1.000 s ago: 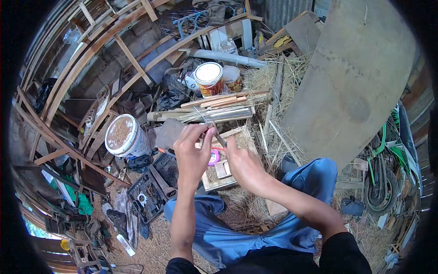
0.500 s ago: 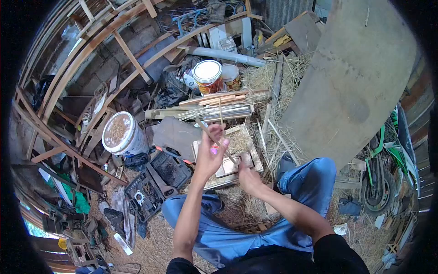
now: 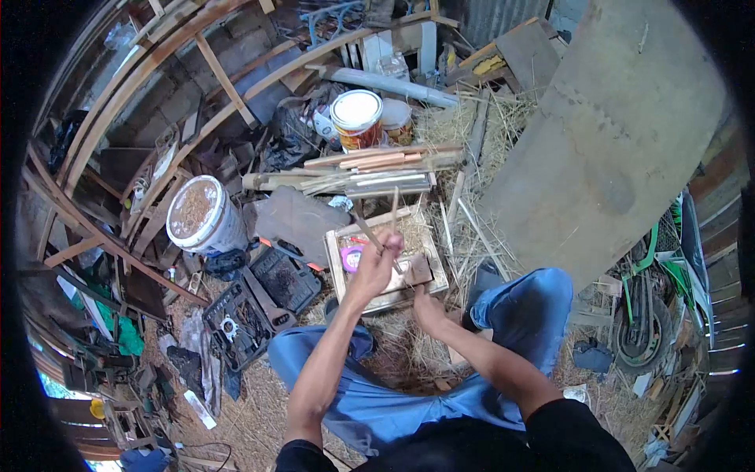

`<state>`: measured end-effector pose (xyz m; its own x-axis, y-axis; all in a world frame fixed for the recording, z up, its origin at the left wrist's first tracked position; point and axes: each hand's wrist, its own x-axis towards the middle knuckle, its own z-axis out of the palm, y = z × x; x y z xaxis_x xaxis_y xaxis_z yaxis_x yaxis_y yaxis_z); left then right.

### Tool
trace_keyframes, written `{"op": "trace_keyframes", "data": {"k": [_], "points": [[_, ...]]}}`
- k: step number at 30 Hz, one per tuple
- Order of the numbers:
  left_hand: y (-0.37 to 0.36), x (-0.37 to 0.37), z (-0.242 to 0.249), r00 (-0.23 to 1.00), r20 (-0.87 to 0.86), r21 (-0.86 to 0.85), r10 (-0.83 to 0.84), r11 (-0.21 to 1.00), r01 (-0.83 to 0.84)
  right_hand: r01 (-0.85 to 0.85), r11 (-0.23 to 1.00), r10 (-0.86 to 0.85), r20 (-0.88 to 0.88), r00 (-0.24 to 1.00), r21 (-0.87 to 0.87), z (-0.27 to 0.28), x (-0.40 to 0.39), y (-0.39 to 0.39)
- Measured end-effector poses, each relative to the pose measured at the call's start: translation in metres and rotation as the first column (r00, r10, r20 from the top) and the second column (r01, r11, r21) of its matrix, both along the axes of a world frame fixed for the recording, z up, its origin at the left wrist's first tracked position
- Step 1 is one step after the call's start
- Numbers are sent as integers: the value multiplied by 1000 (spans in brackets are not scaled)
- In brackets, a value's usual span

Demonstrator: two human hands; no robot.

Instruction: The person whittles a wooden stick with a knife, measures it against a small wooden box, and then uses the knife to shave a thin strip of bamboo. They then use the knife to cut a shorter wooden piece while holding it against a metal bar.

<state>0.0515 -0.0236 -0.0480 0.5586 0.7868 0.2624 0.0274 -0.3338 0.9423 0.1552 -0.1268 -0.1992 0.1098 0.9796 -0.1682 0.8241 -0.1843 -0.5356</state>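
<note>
My left hand (image 3: 376, 271) is closed around two thin wooden sticks (image 3: 366, 228), one slanting and one standing nearly upright. It is over a shallow wooden box (image 3: 332, 263). Inside the box, left of that hand, lies a round pink object (image 3: 351, 256). My right hand (image 3: 429, 310) is at the box's near edge, fingers closed at the lower end of a small brown wooden block (image 3: 419, 270). The lower tip of the slanting stick comes close to this block.
Behind the box lies a stack of wood strips (image 3: 377, 167), with paint buckets (image 3: 356, 110) beyond. A white bucket of shavings (image 3: 197, 208) and an open tool case (image 3: 236, 330) are on the left. A large board (image 3: 598, 134) leans at the right, near a green motorbike (image 3: 649, 283).
My left hand has turned and closed more tightly around the sticks, uncovering more of the pink object. The block shows more fully above my right hand. The view has shifted slightly.
</note>
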Motion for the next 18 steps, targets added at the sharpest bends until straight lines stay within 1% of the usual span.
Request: {"op": "trace_keyframes", "data": {"k": [1, 2, 3, 4, 5, 6, 7, 8, 9, 10, 11, 12, 13, 14, 15, 16, 17, 18], "points": [[-1, 1, 1, 999, 30, -26, 11, 1000, -11, 11, 999, -10, 7, 1000, -38, 3, 1, 3], [-4, -2, 0, 1000, 26, -35, 16, 999, -15, 20, 995, -20, 7, 1000, -94, 4, -1, -4], [1, -4, 3, 998, 36, -84, 53, 995, -50, 22, 992, -22, -4, 1000, -123, 5, -1, -1], [5, -4, 5, 994, 54, -131, 92, 988, -84, 24, 993, -24, 1, 1000, -115, 4, -1, -2], [9, -4, 0, 990, 83, -62, 118, 992, -113, 25, 994, -24, 8, 1000, -105, 3, -4, -4], [13, 0, -2, 989, 99, -39, 113, 993, -110, 20, 997, -18, 24, 1000, -79, 1, -2, 2], [10, -1, -4, 990, 72, -36, 121, 992, -118, 61, 996, -57, 66, 996, -66, -2, -6, 4], [8, -3, -7, 991, 43, -33, 128, 991, -127, 66, 997, -62, 67, 996, -48, -6, -2, 7], [7, -5, -6, 996, 57, -26, 63, 998, -62, 37, 998, -34, 50, 998, -59, 2, 7, 8], [5, -7, 8, 996, 58, -20, 66, 998, -65, 7, 997, -5, 28, 1000, -80, 11, 11, 5], [3, -9, 23, 984, 128, -66, 121, 991, -113, -3, 1000, 4, 48, 999, -11, 20, 18, -1], [4, -12, 33, 965, 192, -121, 180, 980, -158, -4, 1000, 4, 49, 999, -14, 31, 18, -5], [13, -20, 39, 935, 345, -79, 87, 995, -63, 19, 1000, -21, 96, 995, 21, 43, 16, -5], [18, -23, 43, 934, 347, -81, 92, 994, -68, 37, 998, -45, 144, 989, 55, 56, 14, -4], [17, -24, 57, 916, 364, -120, 170, 984, -135, 51, 998, -53, 118, 992, 25, 75, 13, -5], [14, -25, 63, 893, 375, -165, 248, 966, -199, 46, 999, -47, 120, 992, 13, 70, 17, -7], [13, -23, 60, 922, 288, -146, 259, 963, -225, 70, 997, -72, 122, 990, 19, 64, 24, -9], [12, -17, 54, 920, 293, -148, 262, 963, -227, 95, 995, -98, 127, 987, 31, 58, 33, -7]]}}
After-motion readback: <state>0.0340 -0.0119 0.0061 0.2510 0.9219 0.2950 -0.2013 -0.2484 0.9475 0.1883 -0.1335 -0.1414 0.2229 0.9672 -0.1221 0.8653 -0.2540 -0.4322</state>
